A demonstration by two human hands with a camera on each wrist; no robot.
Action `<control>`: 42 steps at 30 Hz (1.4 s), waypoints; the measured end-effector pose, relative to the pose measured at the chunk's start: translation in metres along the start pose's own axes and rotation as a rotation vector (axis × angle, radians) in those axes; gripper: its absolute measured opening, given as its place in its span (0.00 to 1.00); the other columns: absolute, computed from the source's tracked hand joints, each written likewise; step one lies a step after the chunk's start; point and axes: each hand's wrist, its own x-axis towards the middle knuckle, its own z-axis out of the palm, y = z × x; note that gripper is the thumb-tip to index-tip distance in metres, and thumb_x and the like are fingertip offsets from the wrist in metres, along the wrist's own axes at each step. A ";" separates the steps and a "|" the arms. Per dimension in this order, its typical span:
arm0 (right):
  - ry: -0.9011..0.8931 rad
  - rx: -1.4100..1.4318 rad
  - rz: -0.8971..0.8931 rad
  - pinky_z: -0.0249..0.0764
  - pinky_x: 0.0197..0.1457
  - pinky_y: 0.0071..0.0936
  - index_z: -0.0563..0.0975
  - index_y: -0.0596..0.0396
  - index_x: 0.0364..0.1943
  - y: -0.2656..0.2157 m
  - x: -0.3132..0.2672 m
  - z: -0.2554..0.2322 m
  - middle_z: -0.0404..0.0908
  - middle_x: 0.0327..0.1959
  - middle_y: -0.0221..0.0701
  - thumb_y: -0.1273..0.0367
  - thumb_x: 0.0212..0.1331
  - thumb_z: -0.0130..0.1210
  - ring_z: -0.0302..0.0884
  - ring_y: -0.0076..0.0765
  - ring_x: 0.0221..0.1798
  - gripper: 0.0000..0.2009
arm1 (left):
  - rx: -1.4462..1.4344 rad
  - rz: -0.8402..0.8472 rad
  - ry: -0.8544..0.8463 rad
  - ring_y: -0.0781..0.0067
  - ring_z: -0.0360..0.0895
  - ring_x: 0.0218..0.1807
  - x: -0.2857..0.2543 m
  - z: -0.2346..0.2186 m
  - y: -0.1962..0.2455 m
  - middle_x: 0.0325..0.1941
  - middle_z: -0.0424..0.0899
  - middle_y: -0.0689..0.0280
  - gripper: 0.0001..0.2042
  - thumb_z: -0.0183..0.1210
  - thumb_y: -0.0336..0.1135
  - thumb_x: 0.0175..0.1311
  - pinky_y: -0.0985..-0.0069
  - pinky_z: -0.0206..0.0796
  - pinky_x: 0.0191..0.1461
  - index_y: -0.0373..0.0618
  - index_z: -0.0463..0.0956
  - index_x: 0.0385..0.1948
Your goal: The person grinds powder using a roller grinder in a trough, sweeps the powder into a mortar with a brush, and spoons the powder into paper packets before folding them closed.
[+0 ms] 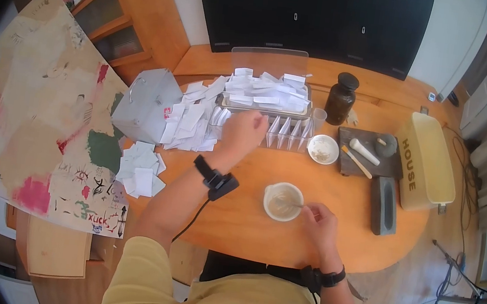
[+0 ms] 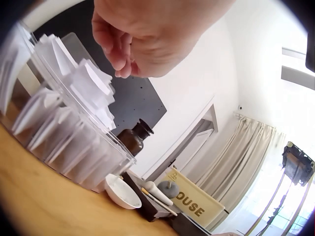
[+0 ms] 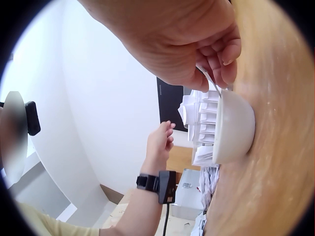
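Note:
In the head view my left hand (image 1: 246, 131) hovers at a clear divided box (image 1: 294, 143) of folded white paper packets (image 1: 283, 129). Its fingers curl in with the fingertips together, and nothing shows between them in the left wrist view. My right hand (image 1: 320, 223) pinches the thin handle of a metal spoon (image 3: 210, 78) between thumb and fingers. That spoon dips into a white mortar bowl (image 1: 281, 216) with a pouring lip, near the table's front edge. Pale stuff (image 1: 281, 205) coats the inside of the bowl.
A tray of more packets (image 1: 267, 87) stands behind the box, with loose papers (image 1: 192, 117) and a metal case (image 1: 148, 102) to its left. Rightward are a powdery white dish (image 1: 323, 149), a brown bottle (image 1: 341, 100), a white pestle (image 1: 365, 151), a brush (image 1: 358, 161), an inkstone (image 1: 383, 204) and a yellow bin (image 1: 429, 164).

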 end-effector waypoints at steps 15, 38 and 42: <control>-0.036 -0.092 -0.339 0.73 0.30 0.26 0.81 0.58 0.38 -0.032 -0.016 0.005 0.80 0.29 0.38 0.76 0.56 0.58 0.77 0.37 0.27 0.06 | 0.384 -0.431 -0.387 0.49 0.76 0.56 0.032 -0.071 -0.210 0.53 0.78 0.43 0.44 0.66 0.64 0.41 0.67 0.67 0.59 0.27 0.72 0.51; 0.143 -0.067 -0.388 0.70 0.25 0.27 0.81 0.60 0.38 -0.031 -0.023 -0.008 0.77 0.25 0.39 0.78 0.58 0.55 0.75 0.38 0.23 0.06 | 0.213 -0.320 0.008 0.53 0.76 0.51 -0.036 -0.098 -0.151 0.49 0.78 0.50 0.37 0.74 0.46 0.38 0.65 0.68 0.54 0.35 0.70 0.52; 0.162 0.057 -0.232 0.68 0.25 0.25 0.81 0.60 0.37 -0.027 -0.018 -0.005 0.74 0.22 0.36 0.77 0.60 0.55 0.75 0.32 0.23 0.05 | -0.028 -0.197 -0.074 0.54 0.76 0.49 -0.080 -0.084 -0.074 0.47 0.78 0.52 0.34 0.74 0.41 0.40 0.63 0.68 0.53 0.38 0.69 0.51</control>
